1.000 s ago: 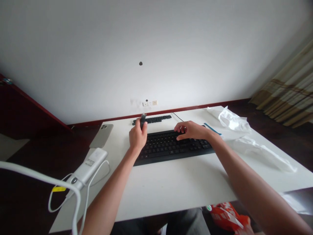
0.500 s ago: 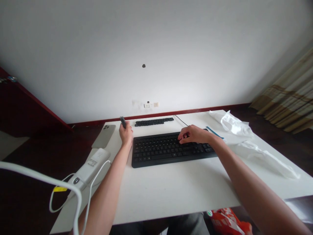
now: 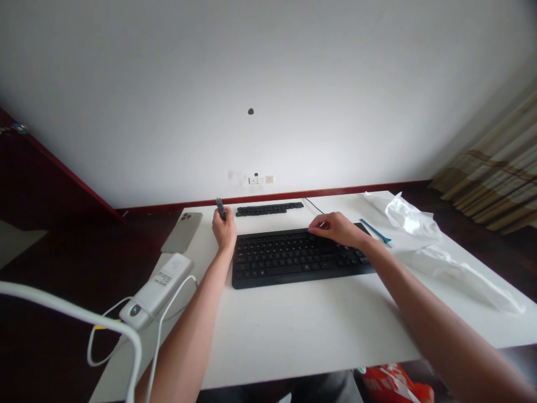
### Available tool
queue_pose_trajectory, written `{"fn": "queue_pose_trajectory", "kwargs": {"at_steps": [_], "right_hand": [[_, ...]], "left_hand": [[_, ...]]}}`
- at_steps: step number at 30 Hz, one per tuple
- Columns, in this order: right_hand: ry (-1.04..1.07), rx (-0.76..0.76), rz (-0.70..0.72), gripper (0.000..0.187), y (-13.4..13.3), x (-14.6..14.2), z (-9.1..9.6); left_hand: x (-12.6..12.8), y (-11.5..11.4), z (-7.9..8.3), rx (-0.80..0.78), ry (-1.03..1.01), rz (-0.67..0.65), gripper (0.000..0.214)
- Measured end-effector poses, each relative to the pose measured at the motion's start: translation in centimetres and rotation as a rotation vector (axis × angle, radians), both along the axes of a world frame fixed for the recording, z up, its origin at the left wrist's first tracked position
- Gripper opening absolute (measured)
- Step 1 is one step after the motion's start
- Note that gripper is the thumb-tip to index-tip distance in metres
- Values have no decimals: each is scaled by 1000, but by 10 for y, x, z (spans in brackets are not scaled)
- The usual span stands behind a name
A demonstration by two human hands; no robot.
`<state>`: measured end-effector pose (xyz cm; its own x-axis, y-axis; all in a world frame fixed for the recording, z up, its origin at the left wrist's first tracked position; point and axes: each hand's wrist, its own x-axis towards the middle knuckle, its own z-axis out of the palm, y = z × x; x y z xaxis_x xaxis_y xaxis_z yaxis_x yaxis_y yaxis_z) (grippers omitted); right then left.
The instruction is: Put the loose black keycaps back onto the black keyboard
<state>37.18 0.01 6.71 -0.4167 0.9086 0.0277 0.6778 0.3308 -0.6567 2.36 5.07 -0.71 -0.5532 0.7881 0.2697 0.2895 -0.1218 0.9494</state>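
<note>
A black keyboard (image 3: 285, 260) lies on the white table. At its upper left corner, my left hand (image 3: 224, 228) is closed round a short dark grey stick-like object (image 3: 220, 208), which pokes up above the fist; its kind is not clear. Over the upper right part of the keys is my right hand (image 3: 335, 228), thumb and fingers pinched together near the top row. Whatever may be between those fingertips is too small or hidden. Behind the keyboard, loose black keycaps (image 3: 268, 210) lie in rows.
Right of the keyboard lies a blue pry tool (image 3: 376, 231), with crumpled white plastic bags (image 3: 413, 215) beyond it. On the left are a phone (image 3: 182, 232) and a white power bank (image 3: 157, 291) with a white cable (image 3: 134, 341). A red bag (image 3: 394, 383) sits below the table edge.
My right hand has shifted up toward the keyboard's top edge, its fingers now pinched there. My left hand still grips the dark object. The whole view has moved slightly.
</note>
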Motion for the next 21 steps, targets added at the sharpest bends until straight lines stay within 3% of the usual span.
{"fn": "queue_pose_trajectory", "kwargs": {"at_steps": [3,12,21], "right_hand": [[5,-3,-59,42,2,3,-2],[3,-150,65,42,1,11,5],[-69,-101,77,33,-4,4,10]], "left_hand": [[0,0,0,-2,8,5,27],[2,-1,2,-8,12,7,26],[4,-2,4,-24,14,18,24]]}}
